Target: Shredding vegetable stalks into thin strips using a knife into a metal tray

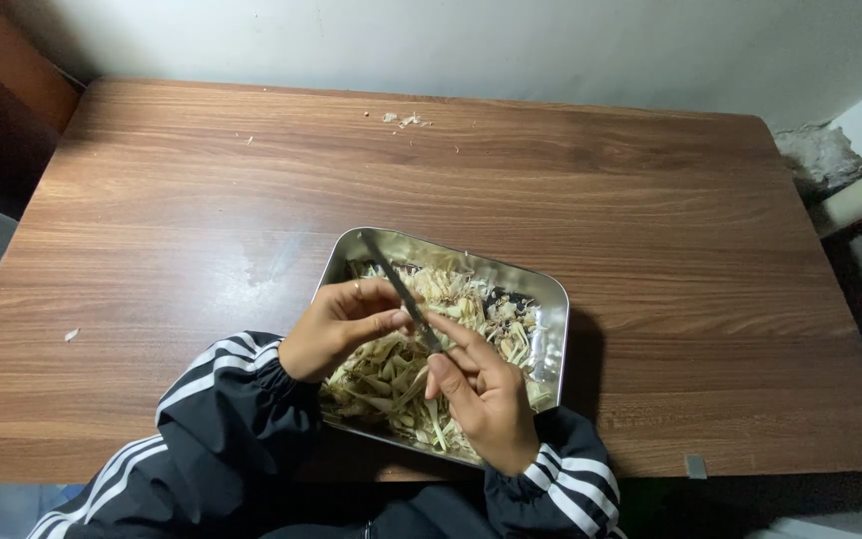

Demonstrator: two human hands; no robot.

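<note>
Sleeves of my striped black jacket (221,419) sit nearest me. Left hand (336,324) pinches a pale strip between thumb and fingertips; right hand (486,394) closes around a thin knife (401,294), blade angled up-left over the steel tray (551,299) of shavings (391,374) on the surface (152,220). I judge it best to keep my grip firm and cut away from the thumb.

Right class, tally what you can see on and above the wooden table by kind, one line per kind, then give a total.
Hands: 2, the left hand and the right hand
Knife: 1, held between both hands
Metal tray: 1, filled with pale shredded strips
Wooden table: 1
Small clusters of scraps on the table: 2, far edge and near left
Total: 7
</note>
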